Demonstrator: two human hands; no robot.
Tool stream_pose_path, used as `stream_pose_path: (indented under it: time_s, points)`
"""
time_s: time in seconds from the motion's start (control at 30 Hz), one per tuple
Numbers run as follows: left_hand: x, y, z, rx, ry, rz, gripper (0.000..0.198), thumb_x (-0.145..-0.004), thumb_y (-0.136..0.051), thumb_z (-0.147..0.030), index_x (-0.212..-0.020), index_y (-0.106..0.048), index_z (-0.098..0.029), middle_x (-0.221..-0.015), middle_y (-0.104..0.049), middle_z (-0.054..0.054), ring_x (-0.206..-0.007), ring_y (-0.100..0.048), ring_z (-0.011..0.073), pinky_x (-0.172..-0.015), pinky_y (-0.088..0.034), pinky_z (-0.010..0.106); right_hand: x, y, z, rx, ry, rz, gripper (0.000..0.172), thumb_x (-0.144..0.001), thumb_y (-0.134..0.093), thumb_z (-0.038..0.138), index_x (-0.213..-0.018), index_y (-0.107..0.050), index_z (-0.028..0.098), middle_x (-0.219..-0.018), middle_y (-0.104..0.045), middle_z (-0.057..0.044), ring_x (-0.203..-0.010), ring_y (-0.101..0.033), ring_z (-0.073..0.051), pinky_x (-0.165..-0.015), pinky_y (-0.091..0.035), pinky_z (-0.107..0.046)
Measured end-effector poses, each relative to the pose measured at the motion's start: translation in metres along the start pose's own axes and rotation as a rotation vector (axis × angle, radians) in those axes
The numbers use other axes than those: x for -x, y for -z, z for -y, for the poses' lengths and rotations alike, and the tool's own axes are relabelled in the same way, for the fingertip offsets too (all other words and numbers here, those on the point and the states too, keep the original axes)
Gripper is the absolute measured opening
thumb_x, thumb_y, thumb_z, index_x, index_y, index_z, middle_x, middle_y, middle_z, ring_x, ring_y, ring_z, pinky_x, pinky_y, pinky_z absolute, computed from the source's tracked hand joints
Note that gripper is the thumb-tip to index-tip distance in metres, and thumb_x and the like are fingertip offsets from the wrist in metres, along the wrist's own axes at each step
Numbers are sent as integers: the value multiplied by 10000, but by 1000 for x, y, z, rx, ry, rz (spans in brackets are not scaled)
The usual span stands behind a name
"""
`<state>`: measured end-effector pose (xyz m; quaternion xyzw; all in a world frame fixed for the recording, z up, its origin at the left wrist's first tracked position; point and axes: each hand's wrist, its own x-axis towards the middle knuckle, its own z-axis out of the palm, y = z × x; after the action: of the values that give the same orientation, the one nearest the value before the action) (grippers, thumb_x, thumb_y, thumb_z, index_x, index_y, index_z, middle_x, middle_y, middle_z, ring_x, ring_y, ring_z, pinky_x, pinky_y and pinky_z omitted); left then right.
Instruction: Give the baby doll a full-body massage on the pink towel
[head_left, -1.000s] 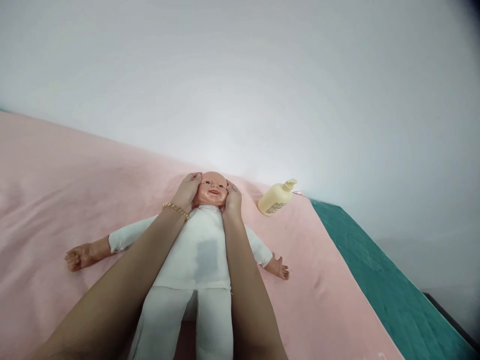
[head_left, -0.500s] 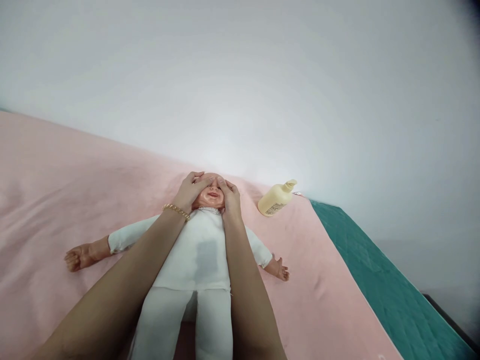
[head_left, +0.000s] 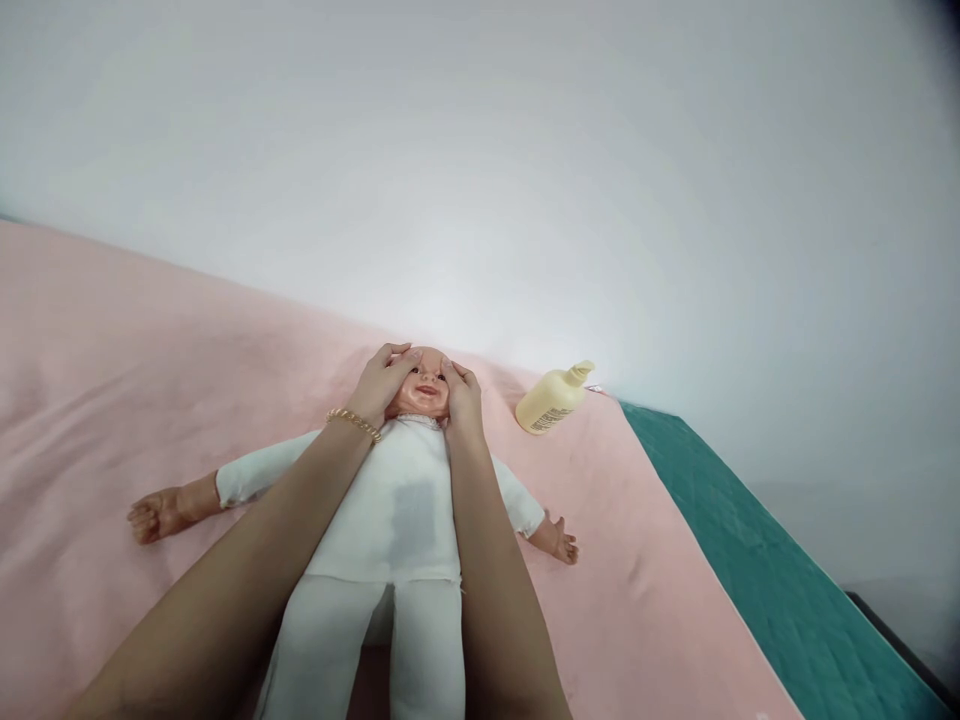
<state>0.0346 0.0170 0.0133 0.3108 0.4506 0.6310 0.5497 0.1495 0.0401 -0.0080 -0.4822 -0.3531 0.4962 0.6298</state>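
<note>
A baby doll (head_left: 412, 490) in a white cloth suit lies on its back, arms spread, with a grey patch on its middle. Both of my hands are closed around its head, one on each side. My left hand (head_left: 381, 385) cups the head's left side as I see it, the thumb lying over the brow near one eye. On the opposite side, my right hand (head_left: 465, 396) has its thumb at the outer brow. The doll's eyes, nose and mouth show between the thumbs; some of my fingertips are hidden behind the head. A gold bracelet (head_left: 354, 424) circles my left wrist.
A pale yellow pump bottle (head_left: 550, 400) with dark lettering stands right of the doll's head. Under everything is a pink sheet (head_left: 637, 540), slightly wrinkled. Along the right a green quilted surface (head_left: 757, 540) shows, and a pale wall (head_left: 480, 180) rises behind.
My thumbs have moved apart across the doll's forehead, from near its middle toward the sides, uncovering more of the brow and eyes. The doll and bottle stay in place.
</note>
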Motion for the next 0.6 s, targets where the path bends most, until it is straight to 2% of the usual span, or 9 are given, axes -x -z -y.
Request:
stream_pose_path:
  time_s: [0.3,0.6]
  points:
    - [-1,-2,-1,93,50,-4,308,-773,-675,-265,-1067,-640,-178,-1010,-666,80,-912,-651,192,-863,-519,335,-4,1,-1,-67,-44,-15,103,-777,-635,274,-829,-664,190,-786,-704,2,-783,-660,-171,-800,-543,-312]
    - [-3,-2,-2,144,82,-42,310,-790,-631,-171,-1095,-682,-161,-1159,-669,131,-1039,-653,230,-939,-516,374,-11,6,-8,-132,-37,-3,184,-762,-590,228,-913,-690,194,-846,-735,-8,-823,-675,-174,-855,-544,-359]
